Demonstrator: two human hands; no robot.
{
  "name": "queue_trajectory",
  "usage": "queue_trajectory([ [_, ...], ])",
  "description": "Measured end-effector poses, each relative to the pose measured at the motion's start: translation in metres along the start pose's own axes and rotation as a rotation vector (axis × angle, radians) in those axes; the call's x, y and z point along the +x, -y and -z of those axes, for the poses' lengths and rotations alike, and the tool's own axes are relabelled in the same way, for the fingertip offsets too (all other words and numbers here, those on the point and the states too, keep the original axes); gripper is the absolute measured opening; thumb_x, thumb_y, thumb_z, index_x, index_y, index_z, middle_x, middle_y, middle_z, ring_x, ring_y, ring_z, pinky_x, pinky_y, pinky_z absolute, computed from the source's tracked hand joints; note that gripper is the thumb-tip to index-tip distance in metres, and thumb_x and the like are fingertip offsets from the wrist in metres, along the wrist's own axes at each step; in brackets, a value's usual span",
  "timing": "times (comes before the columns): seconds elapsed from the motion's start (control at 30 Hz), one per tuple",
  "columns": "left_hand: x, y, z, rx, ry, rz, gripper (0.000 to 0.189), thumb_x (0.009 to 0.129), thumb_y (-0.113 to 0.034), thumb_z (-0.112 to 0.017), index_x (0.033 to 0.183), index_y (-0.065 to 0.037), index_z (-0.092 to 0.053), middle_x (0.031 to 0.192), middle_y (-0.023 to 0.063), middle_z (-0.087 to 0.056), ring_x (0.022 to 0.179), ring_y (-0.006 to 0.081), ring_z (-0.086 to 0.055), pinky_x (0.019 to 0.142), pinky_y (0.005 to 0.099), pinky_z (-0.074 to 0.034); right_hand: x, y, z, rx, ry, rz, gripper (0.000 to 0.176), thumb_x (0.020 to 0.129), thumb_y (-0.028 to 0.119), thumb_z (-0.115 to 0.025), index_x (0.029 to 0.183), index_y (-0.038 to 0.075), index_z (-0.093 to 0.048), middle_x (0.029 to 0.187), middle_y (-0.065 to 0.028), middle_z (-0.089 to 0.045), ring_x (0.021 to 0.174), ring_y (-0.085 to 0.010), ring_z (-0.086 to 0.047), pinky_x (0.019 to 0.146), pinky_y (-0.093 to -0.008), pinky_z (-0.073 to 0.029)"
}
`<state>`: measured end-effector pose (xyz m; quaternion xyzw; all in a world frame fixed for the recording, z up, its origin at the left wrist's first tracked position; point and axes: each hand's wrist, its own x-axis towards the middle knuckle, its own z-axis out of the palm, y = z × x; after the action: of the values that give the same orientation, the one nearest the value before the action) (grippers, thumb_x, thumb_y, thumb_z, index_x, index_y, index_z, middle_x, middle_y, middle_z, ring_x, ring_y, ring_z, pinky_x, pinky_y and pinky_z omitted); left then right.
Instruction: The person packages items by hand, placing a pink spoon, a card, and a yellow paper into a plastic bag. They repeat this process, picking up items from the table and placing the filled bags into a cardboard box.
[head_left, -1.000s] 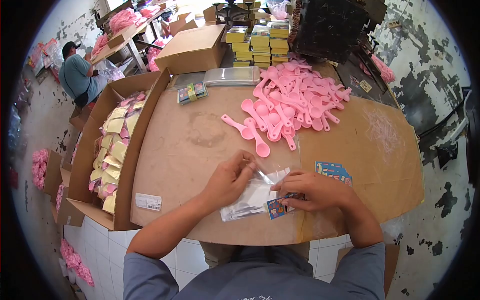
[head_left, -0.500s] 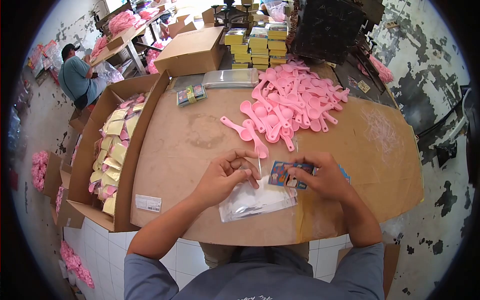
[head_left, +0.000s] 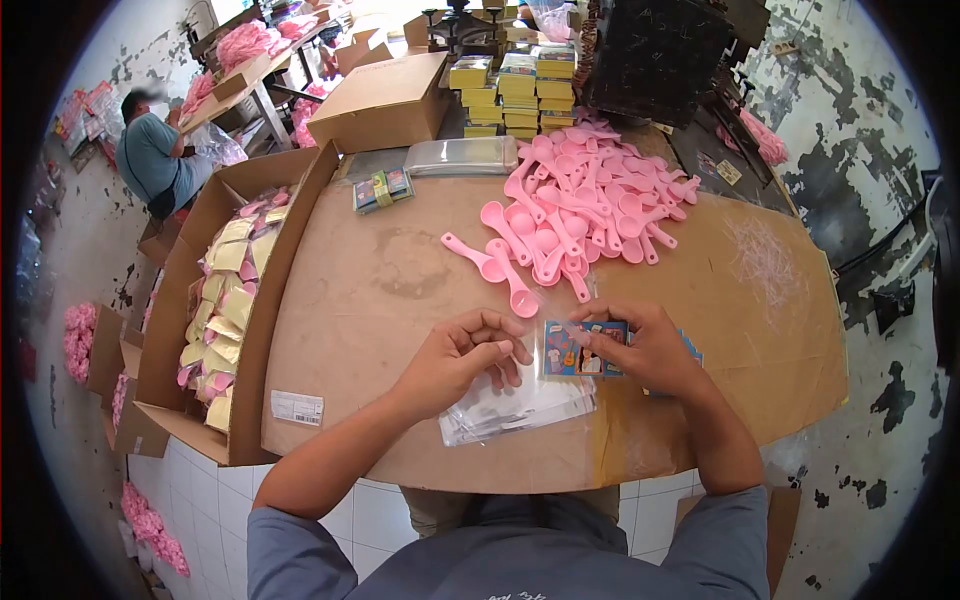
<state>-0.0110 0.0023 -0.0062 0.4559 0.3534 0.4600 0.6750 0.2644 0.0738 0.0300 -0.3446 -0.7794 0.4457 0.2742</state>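
Observation:
My right hand point(head_left: 643, 350) pinches a blue printed card point(head_left: 586, 350), which lies flat to my view with a clear plastic bag partly around or against it. Fingers curled and slightly apart, my left hand point(head_left: 464, 357) is just left of that bag; whether its fingertips touch the film is unclear. Below both hands lies a stack of clear plastic bags point(head_left: 515, 410). More blue cards point(head_left: 691, 349) show partly behind my right hand. Beyond the hands, a big heap of pink spoons point(head_left: 590, 200) covers the far middle of the cardboard-topped table point(head_left: 360, 330).
An open carton point(head_left: 235, 420) with packed bags stands at the left. Farther back are a banded card bundle point(head_left: 383, 190), a closed box point(head_left: 385, 95), card stacks point(head_left: 517, 90) and a black crate point(head_left: 655, 60). A person point(head_left: 155, 155) sits at the far left.
The card in my right hand has turned flatter and more fully into view, with clear film now over its left side. My left hand's fingers have spread slightly.

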Motion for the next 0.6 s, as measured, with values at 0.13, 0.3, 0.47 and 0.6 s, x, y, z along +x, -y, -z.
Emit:
queue_trajectory([
  [0.13, 0.001, 0.0, -0.005, 0.091, -0.034, 0.073, 0.032, 0.103, -0.016, -0.068, 0.126, 0.005, -0.062, 0.105, 0.0114, -0.077, 0.087, 0.0151, -0.073, 0.072, 0.0272, -0.058, -0.001, 0.007, -0.002, 0.142, -0.114, -0.044, 0.026, 0.095, 0.009, -0.076, 0.12, 0.0, -0.072, 0.1, -0.0059, -0.075, 0.092, -0.0097, -0.068, 0.079, -0.0278, -0.056],
  [0.3, 0.001, 0.004, -0.006, 0.025, -0.076, 0.083, 0.03, 0.098, -0.012, -0.075, 0.122, 0.003, -0.064, 0.108, 0.0134, -0.078, 0.093, 0.0153, -0.075, 0.078, 0.0275, -0.059, -0.004, 0.011, -0.003, 0.138, -0.209, 0.023, 0.029, 0.094, 0.008, -0.076, 0.122, 0.001, -0.071, 0.103, -0.0061, -0.074, 0.091, -0.0084, -0.067, 0.076, -0.0263, -0.055],
  [0.47, -0.002, 0.0, -0.016, 0.122, -0.093, 0.039, 0.035, 0.099, -0.01, -0.073, 0.128, 0.004, -0.063, 0.109, 0.0132, -0.078, 0.098, 0.016, -0.075, 0.083, 0.0287, -0.06, -0.003, 0.015, 0.002, -0.169, -0.013, 0.22, 0.031, 0.093, 0.008, -0.077, 0.123, 0.006, -0.072, 0.1, -0.0077, -0.071, 0.083, -0.0124, -0.067, 0.07, -0.0291, -0.053],
  [0.6, -0.006, 0.01, -0.017, 0.355, -0.014, -0.119, 0.038, 0.101, -0.008, -0.069, 0.135, 0.004, -0.059, 0.111, 0.014, -0.077, 0.1, 0.0143, -0.074, 0.085, 0.0283, -0.059, -0.002, 0.019, -0.008, -0.145, 0.103, 0.264, 0.031, 0.092, 0.007, -0.077, 0.123, 0.008, -0.073, 0.097, -0.0071, -0.07, 0.077, -0.0138, -0.065, 0.068, -0.0287, -0.051],
])
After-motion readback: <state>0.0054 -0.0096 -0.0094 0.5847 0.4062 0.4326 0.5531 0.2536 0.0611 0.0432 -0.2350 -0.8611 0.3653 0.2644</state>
